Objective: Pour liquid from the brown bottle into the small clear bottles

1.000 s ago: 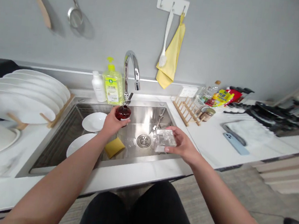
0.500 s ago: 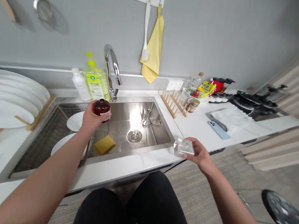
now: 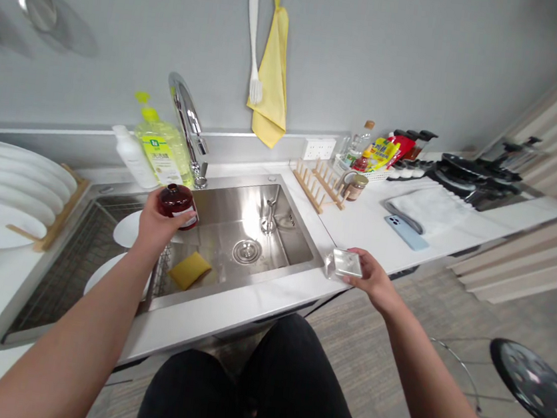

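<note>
My left hand [image 3: 156, 220] is wrapped round a dark brown-red bottle [image 3: 177, 204] with a pale label, held upright over the left part of the steel sink [image 3: 222, 213]. In my right hand [image 3: 370, 277] is a clear, square-sided glass container [image 3: 347, 263], tilted over the counter's front edge beside the sink. A yellow sponge [image 3: 190, 270] lies at the sink's near left. White plates [image 3: 117, 274] sit on the wire rack left of it, partly hidden by my left forearm. The chrome faucet [image 3: 186, 114] rises behind the bottle.
Behind the sink stand a yellow-green dish soap bottle [image 3: 161, 152] and a white bottle [image 3: 133, 155]. Plates [image 3: 4, 188] fill a wooden rack at left. A small wooden rack [image 3: 319, 185], a jar [image 3: 356, 187], a phone [image 3: 405, 231] and a white cloth [image 3: 432, 210] lie to the right.
The whole view has shifted, so the scene sits further left. The glass container has tipped, showing more of its flat face. Both hands keep their hold.
</note>
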Action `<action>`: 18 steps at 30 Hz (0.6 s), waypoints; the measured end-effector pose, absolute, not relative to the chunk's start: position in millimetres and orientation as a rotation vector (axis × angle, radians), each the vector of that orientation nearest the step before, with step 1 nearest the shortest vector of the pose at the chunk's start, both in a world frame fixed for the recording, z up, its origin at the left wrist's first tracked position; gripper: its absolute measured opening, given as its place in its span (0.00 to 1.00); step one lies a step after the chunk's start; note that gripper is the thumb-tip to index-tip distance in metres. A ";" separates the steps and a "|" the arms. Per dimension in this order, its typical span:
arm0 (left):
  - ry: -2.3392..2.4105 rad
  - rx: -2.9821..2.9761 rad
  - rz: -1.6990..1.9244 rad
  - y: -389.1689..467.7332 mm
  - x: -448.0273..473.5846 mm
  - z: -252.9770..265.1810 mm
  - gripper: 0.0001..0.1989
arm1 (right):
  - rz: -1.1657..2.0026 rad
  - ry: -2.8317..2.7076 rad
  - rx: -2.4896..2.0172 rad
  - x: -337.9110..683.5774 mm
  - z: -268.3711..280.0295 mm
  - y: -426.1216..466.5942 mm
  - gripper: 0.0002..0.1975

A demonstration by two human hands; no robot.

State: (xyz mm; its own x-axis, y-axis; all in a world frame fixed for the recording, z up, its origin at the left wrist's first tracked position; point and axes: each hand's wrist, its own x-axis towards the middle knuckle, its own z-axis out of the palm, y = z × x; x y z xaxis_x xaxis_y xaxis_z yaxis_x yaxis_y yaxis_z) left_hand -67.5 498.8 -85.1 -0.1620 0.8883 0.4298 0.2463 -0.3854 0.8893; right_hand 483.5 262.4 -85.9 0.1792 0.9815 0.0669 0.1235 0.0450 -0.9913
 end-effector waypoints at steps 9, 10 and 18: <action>1.184 1.544 1.605 470.8 -48.6 -43.8 0.48 | 1.005 -1.343 -1.327 493.4 -86.7 265.6 0.48; 1.172 1.562 1.588 463.2 -46.6 -34.1 0.48 | 1.008 -1.352 -1.325 493.7 -86.0 265.1 0.50; 1.191 1.589 1.455 336.1 -38.5 12.9 0.49 | 0.969 -1.413 -1.350 504.0 -88.6 264.4 0.59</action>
